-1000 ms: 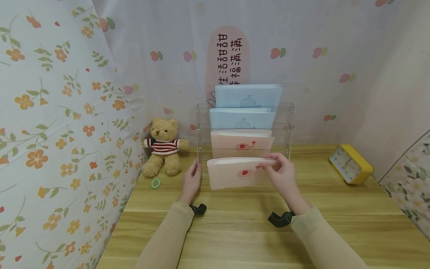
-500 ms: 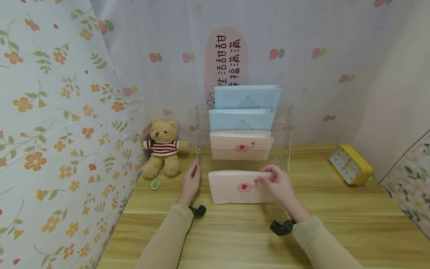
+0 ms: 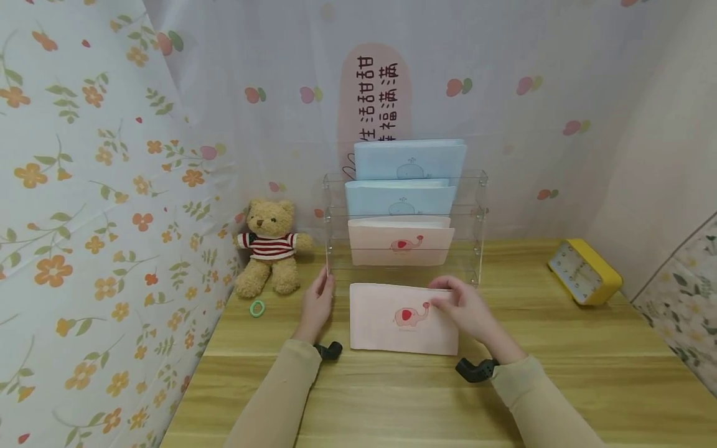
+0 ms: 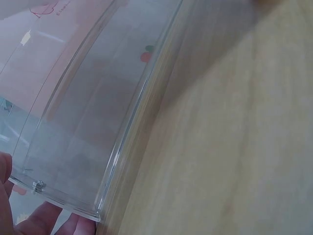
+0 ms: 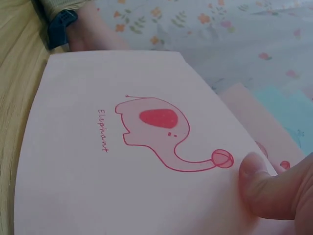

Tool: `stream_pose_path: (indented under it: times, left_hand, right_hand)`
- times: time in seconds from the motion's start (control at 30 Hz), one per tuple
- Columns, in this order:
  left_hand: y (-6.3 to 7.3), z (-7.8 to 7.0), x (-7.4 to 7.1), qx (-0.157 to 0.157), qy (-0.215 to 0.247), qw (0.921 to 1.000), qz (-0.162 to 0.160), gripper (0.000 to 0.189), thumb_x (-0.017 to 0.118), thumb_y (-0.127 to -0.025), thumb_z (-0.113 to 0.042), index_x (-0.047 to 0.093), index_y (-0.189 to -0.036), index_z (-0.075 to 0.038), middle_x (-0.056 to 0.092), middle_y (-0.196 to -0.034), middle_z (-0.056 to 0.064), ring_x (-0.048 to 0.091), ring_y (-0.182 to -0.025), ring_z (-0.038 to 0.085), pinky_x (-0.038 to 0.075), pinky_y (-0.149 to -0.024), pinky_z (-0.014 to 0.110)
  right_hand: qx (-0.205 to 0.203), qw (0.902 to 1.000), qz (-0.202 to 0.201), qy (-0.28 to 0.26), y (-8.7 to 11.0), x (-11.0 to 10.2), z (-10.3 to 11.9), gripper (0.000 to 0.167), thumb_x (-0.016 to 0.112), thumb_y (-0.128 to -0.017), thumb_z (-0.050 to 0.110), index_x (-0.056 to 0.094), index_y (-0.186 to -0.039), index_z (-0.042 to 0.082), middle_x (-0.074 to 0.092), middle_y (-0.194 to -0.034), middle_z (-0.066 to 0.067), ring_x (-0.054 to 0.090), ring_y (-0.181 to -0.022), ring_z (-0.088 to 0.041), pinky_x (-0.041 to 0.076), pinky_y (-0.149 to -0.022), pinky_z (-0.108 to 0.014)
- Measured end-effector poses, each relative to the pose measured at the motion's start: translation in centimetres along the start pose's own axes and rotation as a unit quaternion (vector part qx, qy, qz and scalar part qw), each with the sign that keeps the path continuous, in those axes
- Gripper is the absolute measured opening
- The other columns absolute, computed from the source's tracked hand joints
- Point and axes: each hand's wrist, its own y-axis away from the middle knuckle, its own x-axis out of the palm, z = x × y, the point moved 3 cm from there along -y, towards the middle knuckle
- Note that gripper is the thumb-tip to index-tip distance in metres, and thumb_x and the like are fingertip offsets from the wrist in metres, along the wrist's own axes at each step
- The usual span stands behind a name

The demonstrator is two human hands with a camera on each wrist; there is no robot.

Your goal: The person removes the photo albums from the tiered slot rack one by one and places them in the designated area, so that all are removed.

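My right hand pinches the upper right corner of a pink notebook with a red elephant on its cover. In the right wrist view the thumb presses on the cover near the elephant's trunk, and the fingers behind are hidden. The notebook is in front of a clear acrylic rack, its cover tilted upward. My left hand grips the rack's left side; fingertips show around the rack's edge in the left wrist view. Another pink notebook and two blue whale notebooks stand in the rack's tiers.
A teddy bear in a striped shirt sits left of the rack. A green ring lies on the wooden table before it. At the right stands a yellow clock. Patterned cloth hangs behind.
My right hand has brought the pink notebook down and toward me, away from the rack's front, and its cover has tipped more upward. My left hand stays at the rack's side.
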Motion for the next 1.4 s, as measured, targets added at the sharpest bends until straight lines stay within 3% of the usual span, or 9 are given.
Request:
stream_pose_path:
  times: [0.17, 0.27, 0.67, 1.03, 1.4]
  left_hand:
    - [-0.2, -0.1, 0.1, 0.004, 0.003, 1.0000, 0.005, 0.050, 0.060, -0.116, -0.032, 0.056, -0.163, -0.015, 0.057, -0.166, 0.014, 0.056, -0.152, 0.038, 0.046, -0.127, 0.058]
    - [-0.2, -0.1, 0.0, 0.004, 0.000, 1.0000, 0.003, 0.050, 0.059, -0.116, -0.033, 0.056, -0.163, -0.016, 0.057, -0.166, 0.014, 0.056, -0.153, 0.038, 0.047, -0.127, 0.059]
    - [0.0, -0.1, -0.2, 0.005, 0.002, 1.0000, 0.003, 0.050, 0.059, -0.116, -0.032, 0.056, -0.163, -0.014, 0.056, -0.166, 0.015, 0.054, -0.154, 0.039, 0.044, -0.129, 0.058]
    - [0.2, -0.6, -0.1, -0.008, -0.005, 0.9999, 0.006, 0.049, 0.059, -0.116, -0.034, 0.056, -0.163, -0.020, 0.056, -0.166, 0.013, 0.055, -0.154, 0.038, 0.046, -0.128, 0.058]
    - [0.4, -0.7, -0.1, -0.010, 0.004, 0.9999, 0.003, 0.049, 0.060, -0.116, -0.032, 0.056, -0.163, -0.018, 0.056, -0.166, 0.013, 0.056, -0.153, 0.037, 0.047, -0.127, 0.056]
  right_hand:
    - [-0.001, 0.9995, 0.031, 0.008, 0.0, -0.2, -0.6, 0.030, 0.080, -0.101, 0.013, 0.073, -0.130, 0.009, 0.075, -0.134, -0.015, 0.065, -0.129, -0.037, 0.053, -0.116, -0.064]
    - [-0.006, 0.9986, 0.048, 0.021, -0.1, -0.1, -1.0, 0.029, 0.082, -0.100, 0.013, 0.076, -0.128, 0.011, 0.075, -0.133, -0.014, 0.065, -0.130, -0.038, 0.051, -0.117, -0.066]
    - [-0.025, 0.9918, 0.120, 0.036, -0.5, 1.0, -3.7, 0.030, 0.089, -0.094, 0.018, 0.081, -0.123, 0.016, 0.079, -0.121, -0.005, 0.067, -0.110, -0.020, 0.057, -0.097, -0.029]
    - [-0.014, 0.9787, 0.198, 0.053, 0.0, 1.8, -4.5, 0.032, 0.090, -0.094, 0.024, 0.081, -0.124, 0.017, 0.076, -0.112, 0.000, 0.064, -0.103, -0.019, 0.056, -0.087, -0.023]
    - [-0.048, 0.9657, 0.247, 0.064, 0.7, 2.7, -5.3, 0.029, 0.089, -0.095, 0.025, 0.080, -0.122, 0.018, 0.073, -0.108, 0.002, 0.060, -0.095, -0.011, 0.053, -0.080, -0.022]
